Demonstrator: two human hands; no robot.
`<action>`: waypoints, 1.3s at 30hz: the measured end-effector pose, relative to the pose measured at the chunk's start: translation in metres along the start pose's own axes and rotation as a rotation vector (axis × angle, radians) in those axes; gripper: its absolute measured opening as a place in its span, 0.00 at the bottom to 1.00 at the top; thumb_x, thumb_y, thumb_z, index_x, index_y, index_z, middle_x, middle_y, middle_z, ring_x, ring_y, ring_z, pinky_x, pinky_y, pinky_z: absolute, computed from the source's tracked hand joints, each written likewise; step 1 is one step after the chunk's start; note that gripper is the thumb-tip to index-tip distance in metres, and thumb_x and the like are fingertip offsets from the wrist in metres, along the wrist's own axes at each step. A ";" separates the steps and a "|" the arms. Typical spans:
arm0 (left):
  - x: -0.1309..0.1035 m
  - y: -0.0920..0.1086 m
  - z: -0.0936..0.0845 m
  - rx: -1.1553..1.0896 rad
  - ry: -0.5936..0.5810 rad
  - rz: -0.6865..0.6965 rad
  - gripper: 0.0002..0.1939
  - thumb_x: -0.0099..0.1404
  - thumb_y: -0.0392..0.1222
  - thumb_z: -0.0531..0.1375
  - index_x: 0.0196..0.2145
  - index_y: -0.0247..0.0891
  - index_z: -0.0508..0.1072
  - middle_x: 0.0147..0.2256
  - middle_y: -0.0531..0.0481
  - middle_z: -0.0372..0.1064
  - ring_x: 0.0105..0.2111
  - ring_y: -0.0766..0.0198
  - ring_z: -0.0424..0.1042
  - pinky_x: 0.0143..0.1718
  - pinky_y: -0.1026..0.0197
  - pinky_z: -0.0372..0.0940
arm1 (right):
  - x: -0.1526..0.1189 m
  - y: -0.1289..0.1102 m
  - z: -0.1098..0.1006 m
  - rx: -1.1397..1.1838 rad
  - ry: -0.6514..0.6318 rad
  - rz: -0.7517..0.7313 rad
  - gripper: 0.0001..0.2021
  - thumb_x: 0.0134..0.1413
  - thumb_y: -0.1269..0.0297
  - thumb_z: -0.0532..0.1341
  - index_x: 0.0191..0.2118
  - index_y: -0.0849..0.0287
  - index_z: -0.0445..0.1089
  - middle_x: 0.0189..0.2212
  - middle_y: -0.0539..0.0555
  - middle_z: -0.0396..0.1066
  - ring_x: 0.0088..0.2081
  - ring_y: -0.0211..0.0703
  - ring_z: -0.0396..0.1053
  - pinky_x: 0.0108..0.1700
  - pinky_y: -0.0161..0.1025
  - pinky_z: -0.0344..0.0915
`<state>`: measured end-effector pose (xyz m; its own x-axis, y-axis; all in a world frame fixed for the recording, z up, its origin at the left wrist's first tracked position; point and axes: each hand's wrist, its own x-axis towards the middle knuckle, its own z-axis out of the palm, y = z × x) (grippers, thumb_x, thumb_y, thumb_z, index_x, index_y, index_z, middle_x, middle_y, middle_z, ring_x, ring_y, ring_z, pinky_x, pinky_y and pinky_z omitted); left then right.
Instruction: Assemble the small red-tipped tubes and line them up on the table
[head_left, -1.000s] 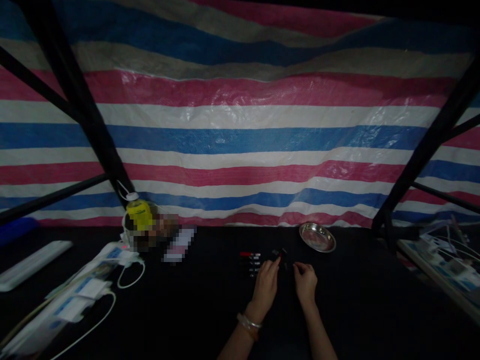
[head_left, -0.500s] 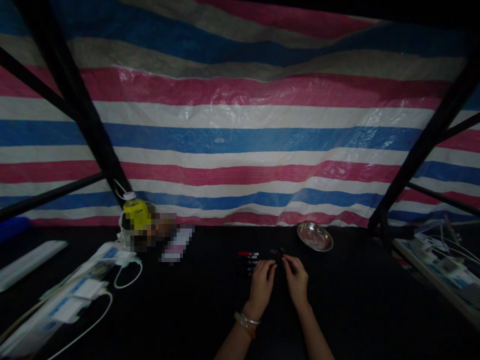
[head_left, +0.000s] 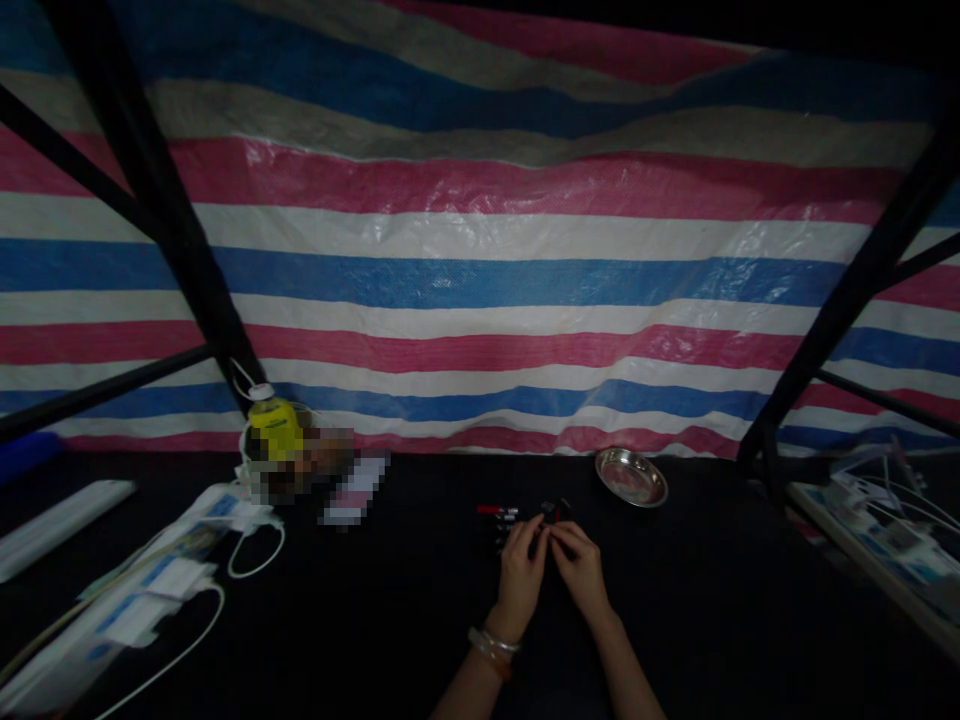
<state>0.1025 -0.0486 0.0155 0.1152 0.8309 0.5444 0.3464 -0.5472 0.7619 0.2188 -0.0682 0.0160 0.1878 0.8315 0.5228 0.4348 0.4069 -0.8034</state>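
My left hand (head_left: 521,572) and my right hand (head_left: 582,574) meet over the black table, fingertips nearly touching. Both are closed in a pinch, but whatever they grip is too small and dark to make out. Just beyond the fingertips lies a dark object (head_left: 556,511) with a bit of red on it. To the left of my left hand rests a red marker pen (head_left: 495,510) with a silvery end. Dark pens (head_left: 498,519) lie in a row below it, partly hidden by that hand.
A shiny round metal dish (head_left: 631,478) stands at the back right. On the left are a yellow bottle (head_left: 276,425), a blurred-out flat item (head_left: 356,490) and a white power strip (head_left: 161,585) with cables. Black frame posts (head_left: 161,220) flank a striped tarp (head_left: 480,280).
My right hand has moved left and slightly down, so its fingertips now meet those of my left hand. The left hand's fingertips have shifted a little up and left.
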 end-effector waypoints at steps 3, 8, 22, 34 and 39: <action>0.001 0.001 -0.001 -0.021 -0.001 -0.018 0.14 0.65 0.42 0.51 0.45 0.38 0.70 0.36 0.46 0.71 0.36 0.62 0.72 0.39 0.57 0.69 | 0.000 -0.001 0.001 0.007 -0.004 0.001 0.11 0.53 0.65 0.56 0.36 0.57 0.75 0.32 0.56 0.72 0.36 0.43 0.71 0.39 0.39 0.69; 0.003 0.004 -0.001 -0.056 0.001 0.006 0.13 0.65 0.42 0.51 0.40 0.37 0.72 0.36 0.45 0.70 0.37 0.61 0.71 0.40 0.56 0.69 | -0.002 0.001 0.002 0.014 0.012 0.003 0.10 0.52 0.63 0.57 0.34 0.57 0.75 0.31 0.55 0.73 0.35 0.43 0.71 0.39 0.40 0.70; 0.005 0.004 -0.002 -0.114 -0.044 -0.023 0.14 0.65 0.38 0.48 0.39 0.37 0.73 0.38 0.45 0.70 0.40 0.62 0.71 0.43 0.56 0.68 | -0.002 0.007 0.003 0.033 0.106 0.053 0.11 0.51 0.61 0.59 0.38 0.57 0.75 0.35 0.57 0.74 0.38 0.45 0.72 0.42 0.42 0.70; 0.002 -0.001 0.000 -0.126 -0.049 -0.046 0.12 0.66 0.41 0.49 0.41 0.38 0.70 0.38 0.46 0.72 0.39 0.62 0.72 0.42 0.57 0.68 | 0.001 -0.007 0.001 0.048 0.100 0.073 0.10 0.50 0.62 0.60 0.38 0.55 0.75 0.34 0.56 0.75 0.37 0.45 0.73 0.41 0.41 0.70; 0.004 -0.003 0.000 -0.118 0.021 -0.056 0.14 0.67 0.43 0.46 0.39 0.37 0.70 0.36 0.45 0.72 0.37 0.61 0.72 0.40 0.57 0.68 | -0.001 -0.006 0.005 0.074 0.018 0.063 0.11 0.50 0.64 0.61 0.41 0.54 0.75 0.35 0.55 0.75 0.37 0.45 0.73 0.41 0.42 0.70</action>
<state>0.1016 -0.0436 0.0149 0.0794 0.8587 0.5063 0.2393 -0.5095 0.8265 0.2117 -0.0698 0.0189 0.2290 0.8499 0.4747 0.3552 0.3811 -0.8536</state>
